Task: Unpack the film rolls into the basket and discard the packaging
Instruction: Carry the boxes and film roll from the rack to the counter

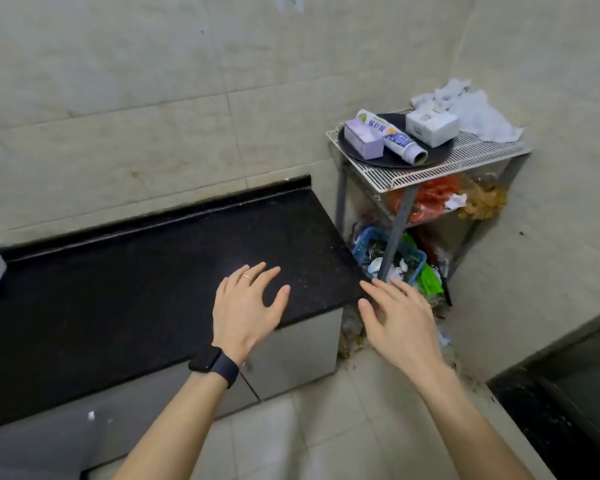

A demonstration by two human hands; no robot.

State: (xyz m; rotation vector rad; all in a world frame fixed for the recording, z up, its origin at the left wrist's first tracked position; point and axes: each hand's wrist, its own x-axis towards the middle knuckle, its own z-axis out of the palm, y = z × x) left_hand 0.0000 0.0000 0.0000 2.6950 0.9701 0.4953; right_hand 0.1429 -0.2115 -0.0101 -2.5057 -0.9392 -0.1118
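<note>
The film roll (392,136) and two boxes (363,138) lie on a dark tray (440,152), well beyond our right hand (400,322). Both hands, incl. left hand (245,306), are spread, empty. We judge unpacking not started; next we reach fwd-right.

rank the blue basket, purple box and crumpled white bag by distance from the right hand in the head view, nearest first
From the right hand:
1. blue basket, low on the rack, just beyond the fingertips
2. purple box, on the rack's dark tray
3. crumpled white bag, back corner of the rack top
</note>
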